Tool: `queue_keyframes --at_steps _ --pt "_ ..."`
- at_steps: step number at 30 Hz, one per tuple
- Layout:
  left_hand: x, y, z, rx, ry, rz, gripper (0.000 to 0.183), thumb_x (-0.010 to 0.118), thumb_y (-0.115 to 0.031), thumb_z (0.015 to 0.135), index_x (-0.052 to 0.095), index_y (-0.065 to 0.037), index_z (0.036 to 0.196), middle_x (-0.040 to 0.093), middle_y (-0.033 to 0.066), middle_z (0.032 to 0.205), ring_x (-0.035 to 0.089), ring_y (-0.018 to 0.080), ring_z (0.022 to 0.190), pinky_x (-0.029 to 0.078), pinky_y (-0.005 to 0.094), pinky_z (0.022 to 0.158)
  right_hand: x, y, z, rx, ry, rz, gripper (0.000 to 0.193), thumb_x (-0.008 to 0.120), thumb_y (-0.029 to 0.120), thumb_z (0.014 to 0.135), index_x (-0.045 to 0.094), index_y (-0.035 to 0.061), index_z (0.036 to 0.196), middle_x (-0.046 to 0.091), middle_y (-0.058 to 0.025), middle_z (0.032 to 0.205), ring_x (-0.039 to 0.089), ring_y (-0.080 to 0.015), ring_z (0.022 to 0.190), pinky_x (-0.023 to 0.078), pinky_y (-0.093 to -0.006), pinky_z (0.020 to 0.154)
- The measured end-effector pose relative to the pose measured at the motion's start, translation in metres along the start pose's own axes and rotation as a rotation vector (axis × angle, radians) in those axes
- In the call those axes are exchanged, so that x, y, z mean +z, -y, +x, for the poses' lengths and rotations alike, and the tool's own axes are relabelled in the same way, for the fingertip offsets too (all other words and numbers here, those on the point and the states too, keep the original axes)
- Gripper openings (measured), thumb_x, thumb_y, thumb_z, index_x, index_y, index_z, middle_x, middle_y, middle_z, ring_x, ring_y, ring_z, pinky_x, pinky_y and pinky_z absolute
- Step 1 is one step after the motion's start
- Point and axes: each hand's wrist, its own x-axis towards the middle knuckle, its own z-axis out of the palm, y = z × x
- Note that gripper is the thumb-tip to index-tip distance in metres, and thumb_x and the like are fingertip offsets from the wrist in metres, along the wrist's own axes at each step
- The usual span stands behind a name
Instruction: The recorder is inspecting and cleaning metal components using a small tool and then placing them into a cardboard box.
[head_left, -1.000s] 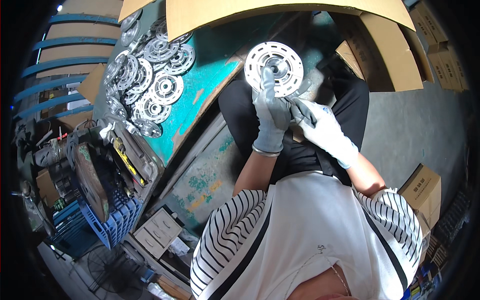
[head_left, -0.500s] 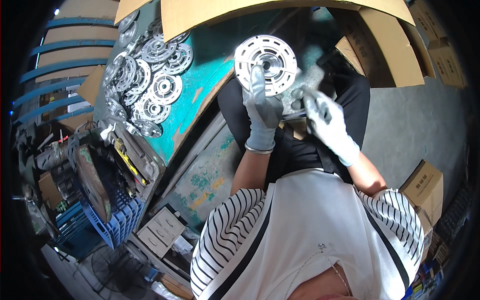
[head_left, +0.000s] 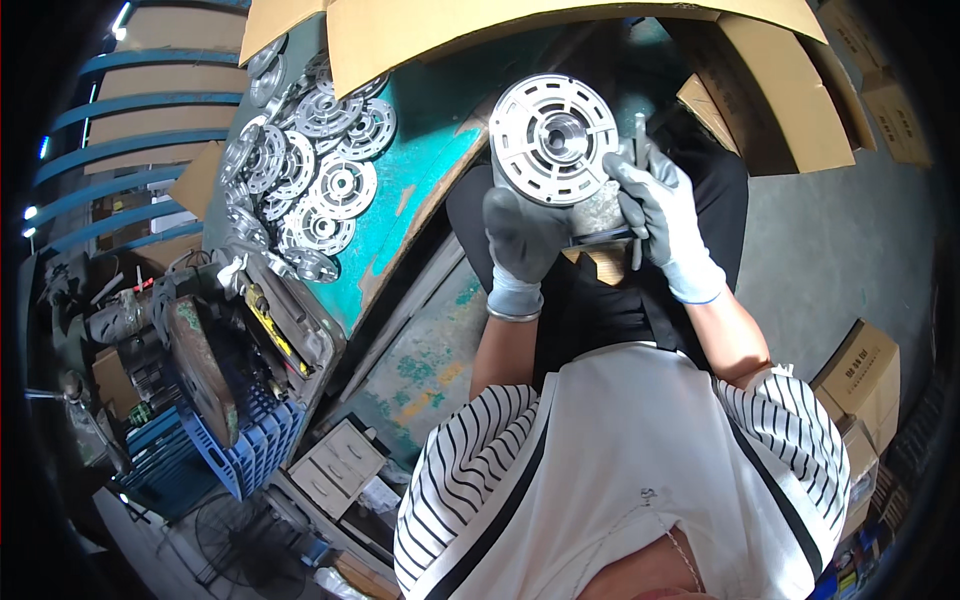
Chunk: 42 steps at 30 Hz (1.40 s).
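My left hand [head_left: 522, 235], in a grey-white glove, holds a round slotted metal disc [head_left: 558, 140] with a stepped ring at its centre. The disc's face is turned up toward me, and most of the left fingers are hidden behind it. My right hand [head_left: 660, 205], gloved as well, closes on a thin grey metal rod [head_left: 640, 135] beside the disc's right edge. The rod stands roughly upright in the picture; I cannot tell its kind. Whether it touches the disc is unclear. Below the disc, a grey block-like surface [head_left: 600, 210] shows between my legs.
Many similar metal discs [head_left: 342, 185] lie heaped on the green worktable [head_left: 425, 120] to the left. Open cardboard boxes [head_left: 780, 90] stand at the far side and right. A blue crate [head_left: 255, 450], a yellow-handled tool [head_left: 270, 325] and a drawer unit [head_left: 338, 465] are at lower left.
My left thumb has left the disc's face, and the disc sits slightly farther right. My right hand has come closer to it, and the rod, blurred before, now shows clearly.
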Motion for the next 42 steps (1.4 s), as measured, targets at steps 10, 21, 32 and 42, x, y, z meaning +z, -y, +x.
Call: queue_keyframes --at_steps 10,21,32,42 --pt "0.007 -0.005 0.036 -0.092 -0.107 0.468 0.061 0.033 -0.047 0.097 0.038 0.003 0.133 0.045 0.021 0.132 0.046 0.0328 0.121 0.033 0.0488 0.106 -0.028 0.01 0.025 0.077 0.242 0.163 0.024 0.051 0.012 0.093 0.056 -0.0026 0.112 0.044 0.0081 0.065 0.033 0.0012 0.047 0.024 -0.0147 0.039" --pt "0.012 0.009 0.035 -0.048 -0.121 0.197 0.058 0.034 -0.045 0.098 0.039 0.002 0.132 0.045 0.0199 0.133 0.045 0.0335 0.122 0.034 0.0513 0.105 -0.026 0.012 0.028 0.181 0.173 0.196 0.021 0.046 0.016 0.097 0.056 0.003 0.109 0.041 0.0067 0.064 0.028 -0.0006 0.041 0.022 -0.0155 0.037" --pt "0.013 0.008 0.024 0.041 -0.087 0.266 0.045 0.032 -0.025 0.1 0.032 0.001 0.135 0.042 0.0212 0.133 0.046 0.0368 0.12 0.037 0.0586 0.103 0.013 0.009 -0.033 -0.026 0.192 -0.635 0.023 0.054 0.018 0.092 0.056 0.0031 0.109 0.061 -0.0082 0.076 0.059 -0.017 0.056 0.045 -0.0278 0.052" --pt "0.028 0.023 0.024 0.092 -0.276 0.391 0.052 0.035 -0.036 0.099 0.033 0.004 0.133 0.056 0.0207 0.115 0.062 0.0292 0.086 0.053 0.0383 0.075 0.006 -0.017 -0.02 -0.519 0.169 -0.937 0.025 0.057 0.016 0.089 0.057 0.0036 0.111 0.063 -0.019 0.089 0.061 -0.0387 0.087 0.049 -0.0407 0.073"
